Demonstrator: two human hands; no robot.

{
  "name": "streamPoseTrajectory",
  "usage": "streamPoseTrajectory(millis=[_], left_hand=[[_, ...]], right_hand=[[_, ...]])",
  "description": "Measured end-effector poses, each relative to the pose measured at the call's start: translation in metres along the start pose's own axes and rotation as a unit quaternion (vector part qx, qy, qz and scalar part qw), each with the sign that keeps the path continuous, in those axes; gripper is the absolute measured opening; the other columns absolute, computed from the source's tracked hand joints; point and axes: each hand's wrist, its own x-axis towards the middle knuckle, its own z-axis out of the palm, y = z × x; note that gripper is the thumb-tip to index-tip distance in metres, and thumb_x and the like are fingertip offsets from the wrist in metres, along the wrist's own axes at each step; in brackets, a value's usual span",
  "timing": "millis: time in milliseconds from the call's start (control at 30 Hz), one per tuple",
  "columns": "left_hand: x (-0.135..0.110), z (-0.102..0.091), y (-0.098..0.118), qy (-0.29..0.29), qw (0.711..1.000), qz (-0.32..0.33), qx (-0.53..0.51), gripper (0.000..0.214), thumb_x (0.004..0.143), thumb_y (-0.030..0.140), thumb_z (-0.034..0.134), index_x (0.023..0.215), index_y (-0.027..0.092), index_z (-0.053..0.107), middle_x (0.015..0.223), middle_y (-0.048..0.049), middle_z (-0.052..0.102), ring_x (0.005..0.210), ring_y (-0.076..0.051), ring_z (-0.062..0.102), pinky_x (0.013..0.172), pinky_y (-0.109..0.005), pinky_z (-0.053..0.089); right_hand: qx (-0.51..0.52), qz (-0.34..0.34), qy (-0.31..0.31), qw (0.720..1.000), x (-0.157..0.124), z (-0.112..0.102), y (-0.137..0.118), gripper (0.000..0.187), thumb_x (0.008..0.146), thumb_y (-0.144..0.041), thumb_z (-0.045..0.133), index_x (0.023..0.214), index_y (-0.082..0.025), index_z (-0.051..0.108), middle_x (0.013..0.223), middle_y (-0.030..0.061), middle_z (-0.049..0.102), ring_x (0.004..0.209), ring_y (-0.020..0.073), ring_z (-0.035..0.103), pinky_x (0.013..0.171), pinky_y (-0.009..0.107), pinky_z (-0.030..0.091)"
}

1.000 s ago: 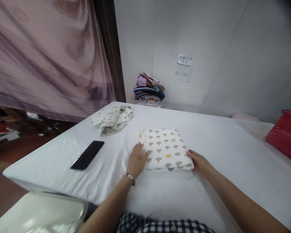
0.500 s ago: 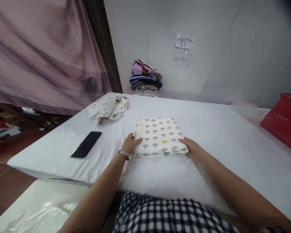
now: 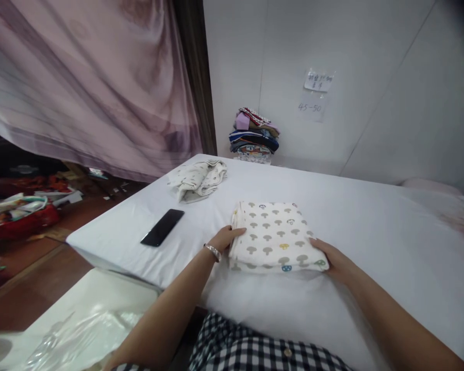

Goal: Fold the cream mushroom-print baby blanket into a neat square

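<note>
A folded white cloth point(image 3: 274, 234) printed with grey mushrooms, plus a few yellow, blue and green ones, lies on the white-covered table point(image 3: 355, 216) in front of me. My left hand point(image 3: 226, 238) grips its left edge, thumb on top and fingers tucked out of sight at the side. At the right edge my right hand point(image 3: 330, 256) holds the cloth the same way, its fingers partly hidden. Farther back on the left rests a loosely bundled white patterned cloth point(image 3: 199, 180), apart from both hands. A black phone point(image 3: 163, 227) lies flat left of my left hand.
Behind the table's far edge stands a stack of folded fabrics point(image 3: 254, 136) against the wall. A pale surface with clear plastic point(image 3: 88, 330) is at the lower left. A pink curtain point(image 3: 112, 87) hangs on the left, above a red basket point(image 3: 27, 216) on the floor.
The view has turned left, so everything appears farther right and the red container at the right is nearly out of frame. Both hands keep their hold on the mushroom cloth.
</note>
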Motion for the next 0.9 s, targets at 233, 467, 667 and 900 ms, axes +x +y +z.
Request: streamPoseTrajectory(millis=[233,467,667,900], left_hand=[[-0.001,0.008,-0.004,-0.009,0.996,0.004,-0.093,0.061,0.060,0.036,0.074,0.108,0.011,0.048,0.103,-0.0168,0.064,0.087,-0.027,0.064,0.072,-0.038,0.053],[-0.001,0.010,-0.005,0.032,0.997,0.037,-0.066,0.050,0.063,0.031,0.072,0.103,0.012,0.049,0.097,-0.0148,0.065,0.083,-0.024,0.064,0.071,-0.036,0.053],[-0.011,0.021,0.005,0.102,0.987,0.112,0.058,0.046,0.068,0.026,0.065,0.110,0.014,0.049,0.108,-0.0125,0.062,0.095,-0.024,0.060,0.081,-0.034,0.048],[-0.044,0.058,0.030,0.116,0.909,0.224,0.332,0.058,0.075,0.033,0.054,0.127,0.014,0.040,0.105,-0.0142,0.062,0.097,-0.028,0.057,0.083,-0.036,0.042]], right_hand=[[0.042,0.061,-0.032,0.997,0.013,0.004,-0.006,0.053,0.076,-0.042,0.062,0.118,-0.012,0.049,0.111,0.0165,0.062,0.097,0.0268,0.061,0.085,0.041,0.050],[-0.026,-0.037,-0.009,0.999,0.012,0.009,-0.004,0.059,0.069,-0.026,0.069,0.122,-0.021,0.044,0.109,0.0126,0.063,0.090,0.0265,0.064,0.077,0.041,0.053],[-0.102,-0.089,0.039,0.990,0.001,0.009,-0.017,0.060,0.066,-0.024,0.069,0.121,-0.025,0.046,0.108,0.0096,0.064,0.088,0.0267,0.064,0.071,0.039,0.054],[-0.296,-0.192,0.060,0.934,-0.010,0.027,-0.039,0.060,0.066,-0.022,0.063,0.123,-0.027,0.047,0.106,0.0043,0.064,0.087,0.0255,0.062,0.073,0.037,0.050]])
